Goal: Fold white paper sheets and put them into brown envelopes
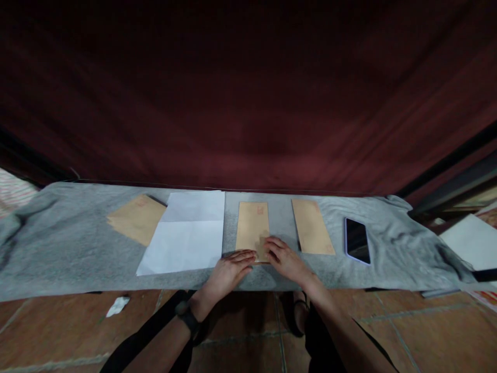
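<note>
A brown envelope [252,225] lies lengthwise in the middle of a table covered with grey cloth [70,243]. My left hand [229,269] rests flat by its near left corner, fingers stretched out and touching the edge. My right hand [285,259] lies on its near right corner, fingers flat and together. A second brown envelope [312,226] lies just to the right. A white sheet of paper [188,233] with fold creases lies to the left, and beyond it a stack of brown envelopes [135,217].
A dark smartphone [356,240] lies face up right of the envelopes. Dark red curtain [248,103] hangs behind the table. White paper [471,241] sits at far right. A crumpled white scrap [117,305] lies on the tiled floor below.
</note>
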Available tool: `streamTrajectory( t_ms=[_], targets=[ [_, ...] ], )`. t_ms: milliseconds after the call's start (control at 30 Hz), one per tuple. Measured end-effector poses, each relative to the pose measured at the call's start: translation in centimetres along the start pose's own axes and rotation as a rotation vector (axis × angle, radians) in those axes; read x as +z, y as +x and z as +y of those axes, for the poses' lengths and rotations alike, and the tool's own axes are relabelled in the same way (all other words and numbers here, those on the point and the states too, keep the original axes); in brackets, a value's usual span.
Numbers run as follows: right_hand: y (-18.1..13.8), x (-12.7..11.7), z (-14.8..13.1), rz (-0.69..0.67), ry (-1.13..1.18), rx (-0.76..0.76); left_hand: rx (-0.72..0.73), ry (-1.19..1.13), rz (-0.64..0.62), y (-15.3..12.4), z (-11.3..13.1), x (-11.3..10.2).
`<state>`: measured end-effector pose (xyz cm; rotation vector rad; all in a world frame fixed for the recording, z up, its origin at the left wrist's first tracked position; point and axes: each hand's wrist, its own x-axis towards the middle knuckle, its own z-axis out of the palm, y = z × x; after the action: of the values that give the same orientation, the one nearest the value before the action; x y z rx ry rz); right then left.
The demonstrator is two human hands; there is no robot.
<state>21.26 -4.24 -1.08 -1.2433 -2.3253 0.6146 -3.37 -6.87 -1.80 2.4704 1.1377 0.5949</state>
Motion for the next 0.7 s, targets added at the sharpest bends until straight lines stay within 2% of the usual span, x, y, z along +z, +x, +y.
streamTrajectory(
  t_ms=[200,367,700],
  targets=[
    [-0.7,-0.4,-0.9,-0.052,0.010,-0.021,-0.058,-0.068,0.087,0.5,-0.3,0.1],
    [-0.4,0.3,-1.1,-0.035,-0.068,-0.008,-0.134,-0.044,0.132,0.7,0.1,0.5],
    [-0.3,1.4,-1.8,0.050,-0.158,0.078,-0.186,0.033,0.182,0.6,0.5,1.3]
  ],
)
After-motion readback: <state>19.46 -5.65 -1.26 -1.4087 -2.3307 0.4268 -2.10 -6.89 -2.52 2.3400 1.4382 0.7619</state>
